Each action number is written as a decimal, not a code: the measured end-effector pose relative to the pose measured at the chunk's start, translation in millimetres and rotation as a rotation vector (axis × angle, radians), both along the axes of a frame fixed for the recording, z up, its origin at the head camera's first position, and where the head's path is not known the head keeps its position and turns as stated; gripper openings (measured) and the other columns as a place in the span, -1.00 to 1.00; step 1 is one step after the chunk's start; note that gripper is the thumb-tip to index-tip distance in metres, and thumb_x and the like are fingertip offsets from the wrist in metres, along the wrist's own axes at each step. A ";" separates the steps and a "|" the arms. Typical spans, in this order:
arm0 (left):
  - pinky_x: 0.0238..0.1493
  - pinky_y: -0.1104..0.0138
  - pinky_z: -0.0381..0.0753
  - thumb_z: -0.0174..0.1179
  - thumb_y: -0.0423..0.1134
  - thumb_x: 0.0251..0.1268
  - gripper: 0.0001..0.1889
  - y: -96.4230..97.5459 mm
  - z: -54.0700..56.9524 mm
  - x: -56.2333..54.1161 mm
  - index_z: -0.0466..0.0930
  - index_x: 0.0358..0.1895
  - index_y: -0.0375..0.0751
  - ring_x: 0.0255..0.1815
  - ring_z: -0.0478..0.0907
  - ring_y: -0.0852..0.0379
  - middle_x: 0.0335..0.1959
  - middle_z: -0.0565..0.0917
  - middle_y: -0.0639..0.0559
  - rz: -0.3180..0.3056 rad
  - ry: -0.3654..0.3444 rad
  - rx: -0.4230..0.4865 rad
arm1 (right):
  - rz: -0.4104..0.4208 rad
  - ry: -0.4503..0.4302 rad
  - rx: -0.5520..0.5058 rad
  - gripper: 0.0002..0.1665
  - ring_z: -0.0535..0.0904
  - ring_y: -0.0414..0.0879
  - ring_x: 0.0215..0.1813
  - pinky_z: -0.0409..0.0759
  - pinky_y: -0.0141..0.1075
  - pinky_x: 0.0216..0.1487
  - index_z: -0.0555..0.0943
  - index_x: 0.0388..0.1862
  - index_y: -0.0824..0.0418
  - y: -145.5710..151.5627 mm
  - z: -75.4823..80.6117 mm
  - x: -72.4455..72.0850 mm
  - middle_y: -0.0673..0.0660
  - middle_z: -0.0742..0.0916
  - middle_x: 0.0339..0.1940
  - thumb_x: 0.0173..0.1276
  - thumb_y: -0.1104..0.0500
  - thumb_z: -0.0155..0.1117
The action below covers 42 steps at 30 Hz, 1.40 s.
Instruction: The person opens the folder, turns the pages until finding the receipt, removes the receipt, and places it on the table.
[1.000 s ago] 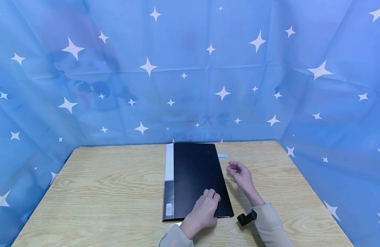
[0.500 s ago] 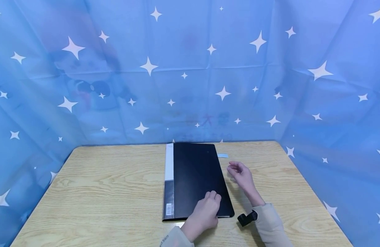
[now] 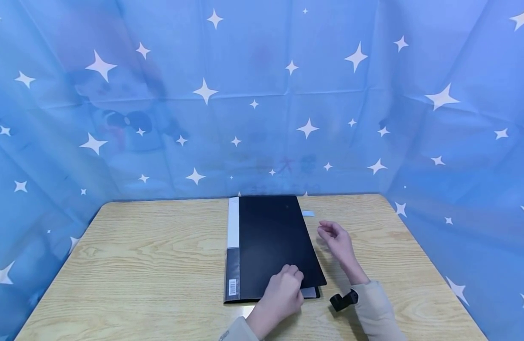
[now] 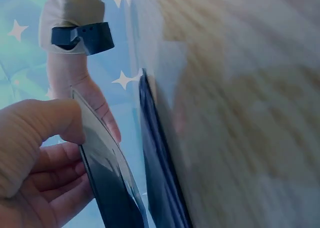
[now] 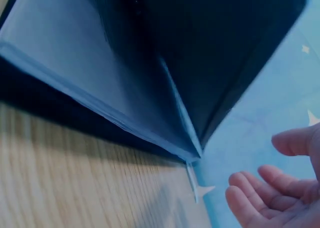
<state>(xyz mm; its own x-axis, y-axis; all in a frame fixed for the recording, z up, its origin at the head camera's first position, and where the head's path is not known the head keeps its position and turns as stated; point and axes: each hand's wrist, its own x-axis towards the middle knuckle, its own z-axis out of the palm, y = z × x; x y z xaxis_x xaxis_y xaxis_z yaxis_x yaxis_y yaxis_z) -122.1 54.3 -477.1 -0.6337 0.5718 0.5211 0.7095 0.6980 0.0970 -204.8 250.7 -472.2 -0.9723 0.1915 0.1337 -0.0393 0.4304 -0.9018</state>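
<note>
A black display book [image 3: 268,237] with a white spine label lies on the table, its front cover partly lifted at the near right corner. My left hand [image 3: 283,290] pinches the near edge of that cover between thumb and fingers. In the left wrist view, a gap separates the held cover [image 4: 102,163] from the rest of the book [image 4: 162,188]. Pale pages [image 5: 60,53] show beneath the cover in the right wrist view. To the right of the book, my right hand [image 3: 339,242] hovers with loosely bent fingers, holding nothing.
A small pale blue strip [image 3: 308,213] sticks out beside the book's far right edge. The wood-grain table [image 3: 138,265] stretches to both sides. Behind it hangs a blue curtain [image 3: 253,123] with white stars. A black wrist camera [image 3: 344,300] is on the right sleeve.
The near right corner of the cover has risen with my left hand, exposing pale pages below. My right hand has shifted slightly to the right.
</note>
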 end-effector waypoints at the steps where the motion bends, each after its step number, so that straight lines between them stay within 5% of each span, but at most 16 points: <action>1: -0.67 0.51 0.41 0.25 -0.37 -0.34 -0.84 -1.5 1.2 0.2 0.54 -0.53 -0.15 -0.46 0.40 0.24 -0.51 0.46 0.13 -0.006 0.006 0.030 | 0.001 0.001 -0.004 -0.60 0.50 -0.40 -0.23 0.45 -0.52 -0.17 0.52 0.07 0.41 0.1 0.2 0.2 0.33 0.64 -0.08 0.33 0.20 0.20; 8: -0.58 0.47 0.51 0.19 -0.43 -0.34 -0.77 -11.1 16.9 3.6 0.63 -0.43 -0.22 -0.35 0.52 0.19 -0.41 0.57 0.07 -0.027 0.021 0.204 | 0.002 0.011 -0.013 -0.61 0.50 -0.42 -0.24 0.43 -0.55 -0.19 0.52 0.05 0.43 -0.5 1.0 0.1 0.33 0.65 -0.09 0.32 0.22 0.20; 17: -0.59 0.47 0.49 0.19 -0.46 -0.45 -0.74 -18.0 28.9 8.6 0.59 -0.47 -0.22 -0.40 0.50 0.18 -0.45 0.57 0.05 0.022 0.117 0.423 | 0.020 -0.018 -0.019 -0.63 0.49 -0.41 -0.24 0.40 -0.59 -0.22 0.48 0.05 0.51 -0.5 4.9 -1.9 0.41 0.63 -0.06 0.33 0.31 0.16; 26: -0.34 0.45 0.55 0.20 -0.54 -0.45 -0.71 -30.7 42.8 10.6 0.58 -0.45 -0.23 -0.35 0.54 0.19 -0.42 0.59 0.05 0.036 0.110 0.618 | 0.010 0.008 0.012 -0.65 0.49 -0.41 -0.23 0.42 -0.56 -0.20 0.52 0.04 0.45 -2.9 2.4 -1.1 0.34 0.65 -0.09 0.32 0.28 0.18; 34: -0.33 0.54 0.51 0.18 -0.56 -0.35 -0.73 -42.8 52.8 13.5 0.58 -0.42 -0.25 -0.35 0.53 0.22 -0.39 0.59 0.05 0.067 0.040 0.716 | 0.016 -0.036 0.025 -0.61 0.53 -0.15 -0.10 0.45 -0.52 -0.17 0.49 0.10 0.41 -4.5 1.1 -1.4 0.32 0.63 -0.04 0.35 0.23 0.16; 42: -0.40 0.52 0.54 0.12 -0.57 -0.34 -0.74 -56.0 59.7 13.8 0.57 -0.43 -0.27 -0.41 0.55 0.20 -0.41 0.60 0.02 0.066 0.049 0.811 | 0.028 -0.053 0.026 -0.60 0.52 0.01 -0.03 0.45 -0.49 -0.14 0.47 0.12 0.39 -6.1 -0.2 -1.9 0.30 0.62 -0.02 0.35 0.23 0.14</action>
<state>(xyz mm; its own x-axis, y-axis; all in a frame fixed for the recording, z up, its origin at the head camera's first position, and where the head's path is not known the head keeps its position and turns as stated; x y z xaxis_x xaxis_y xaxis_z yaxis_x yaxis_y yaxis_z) -108.2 -1.6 -417.5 -0.6187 -0.0325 0.7850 0.6861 0.4645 0.5599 -206.7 244.6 -472.4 -0.9831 0.1611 0.0864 -0.0040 0.4534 -0.8913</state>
